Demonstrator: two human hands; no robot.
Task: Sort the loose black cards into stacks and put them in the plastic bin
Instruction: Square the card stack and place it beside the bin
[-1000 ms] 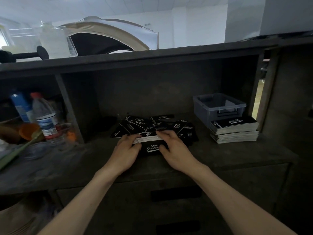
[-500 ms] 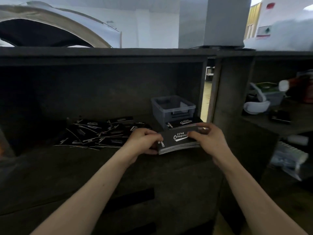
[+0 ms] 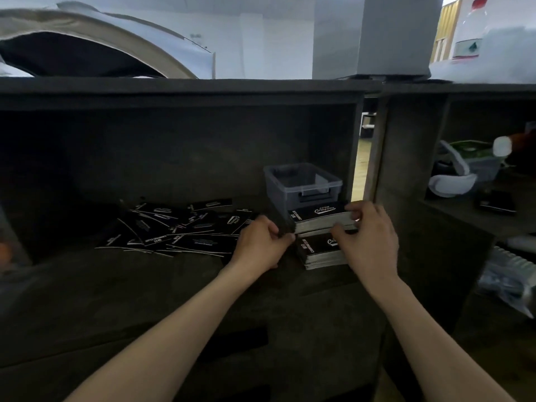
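Note:
Loose black cards (image 3: pixel 179 230) with white print lie scattered on the dark shelf, left of centre. A clear grey plastic bin (image 3: pixel 319 187) stands at the back right of the same compartment. Directly in front of the bin I hold a thick card stack (image 3: pixel 317 217) between both hands. My left hand (image 3: pixel 261 245) grips its left end with curled fingers. My right hand (image 3: pixel 369 236) pinches its right end, thumb on the near edge. A second card stack (image 3: pixel 317 250) lies on the shelf just below and nearer to me; whether the two touch I cannot tell.
A thick upright divider (image 3: pixel 406 198) closes the compartment close to my right hand. Beyond it, a white headset-like object (image 3: pixel 452 184) and a dark flat device (image 3: pixel 497 202) sit on a side shelf. A clear wrapped bundle (image 3: pixel 510 280) lies lower right. Drawer fronts run below the shelf.
Both hands lifted a squared stack off the loose pile and carried it right, to in front of the bin above the other stack. The view swung right with them.

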